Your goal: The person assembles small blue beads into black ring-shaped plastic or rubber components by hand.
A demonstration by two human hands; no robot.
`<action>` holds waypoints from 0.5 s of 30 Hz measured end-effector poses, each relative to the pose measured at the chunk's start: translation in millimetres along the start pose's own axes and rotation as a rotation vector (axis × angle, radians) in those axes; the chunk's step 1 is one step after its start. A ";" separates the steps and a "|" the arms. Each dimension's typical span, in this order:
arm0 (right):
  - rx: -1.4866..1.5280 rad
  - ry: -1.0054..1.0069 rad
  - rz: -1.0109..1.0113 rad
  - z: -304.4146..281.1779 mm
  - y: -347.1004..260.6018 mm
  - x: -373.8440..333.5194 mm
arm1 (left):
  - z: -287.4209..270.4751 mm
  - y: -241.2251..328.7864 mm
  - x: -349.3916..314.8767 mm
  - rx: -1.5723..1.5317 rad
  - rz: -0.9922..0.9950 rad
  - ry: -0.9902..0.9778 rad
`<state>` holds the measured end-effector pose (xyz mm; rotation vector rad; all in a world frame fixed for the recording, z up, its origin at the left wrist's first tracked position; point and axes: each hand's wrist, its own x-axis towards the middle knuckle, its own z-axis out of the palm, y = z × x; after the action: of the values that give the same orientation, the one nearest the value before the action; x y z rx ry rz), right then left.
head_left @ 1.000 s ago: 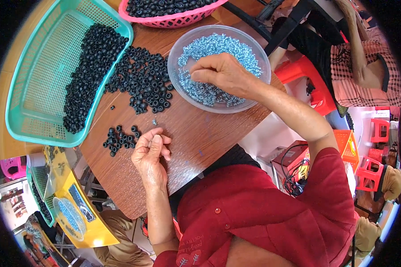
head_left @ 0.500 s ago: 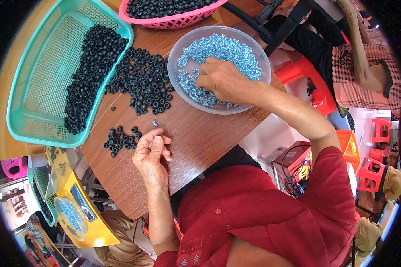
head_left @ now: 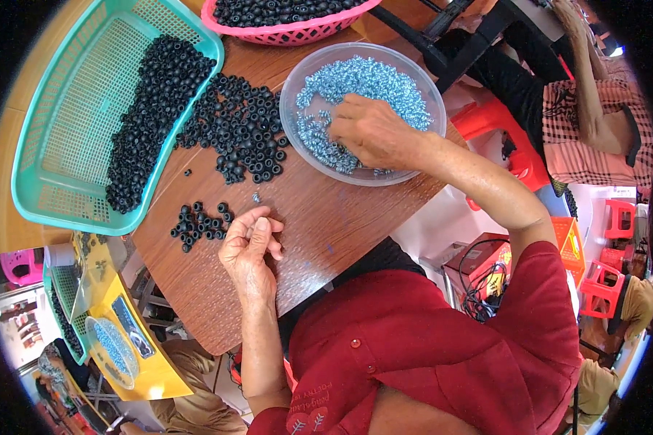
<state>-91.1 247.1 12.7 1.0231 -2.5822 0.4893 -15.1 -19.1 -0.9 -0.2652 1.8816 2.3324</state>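
Note:
My right hand (head_left: 376,133) is inside a clear round plastic bowl (head_left: 289,138) of small shiny blue-silver pieces (head_left: 374,76). Its fingers are bent down and drawn together among the pieces, so whatever they grip is hidden. Palm up over the near part of the table, my left hand (head_left: 249,245) has curled fingers with the thumb against them. Something small and pale may be between them, too small to name. One loose blue-silver piece (head_left: 256,197) lies just beyond its fingertips. Beside that hand is a small group of black ring-shaped parts (head_left: 199,225).
A larger spread of black rings (head_left: 243,130) lies between the bowl and a green mesh basket (head_left: 69,221) part-filled with them. A pink basket (head_left: 297,32) of black parts stands at the far edge. Right of the brown table (head_left: 297,290) are a red stool (head_left: 497,119) and another person (head_left: 595,123).
The whole view has shifted slightly. My right hand's fingers have moved a little among the blue-silver pieces; my left hand keeps nearly the same pose.

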 end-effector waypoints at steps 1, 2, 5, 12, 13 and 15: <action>0.007 -0.005 0.017 0.0 0.6 -0.8 | -0.2 -0.1 0.2 0.000 0.000 0.001; 0.007 -0.006 0.017 0.1 0.5 -0.6 | -0.6 -0.3 0.4 -0.002 0.002 -0.001; 0.048 0.016 0.003 0.5 -0.4 0.6 | -0.2 -0.5 0.1 -0.004 0.002 0.002; -0.043 -0.034 -0.031 -1.9 -7.0 8.0 | 0.3 -0.9 0.8 -0.009 0.012 0.001; -0.070 -0.045 -0.051 -2.9 -8.4 9.1 | 0.0 -0.5 0.6 -0.009 0.011 0.002; -0.090 -0.056 -0.071 -2.0 -9.8 9.9 | -0.3 -0.2 0.5 -0.009 0.010 0.002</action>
<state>-90.7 235.3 20.5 1.1084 -2.5801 0.3280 -15.5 -19.3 -1.3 -0.2602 1.8787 2.3481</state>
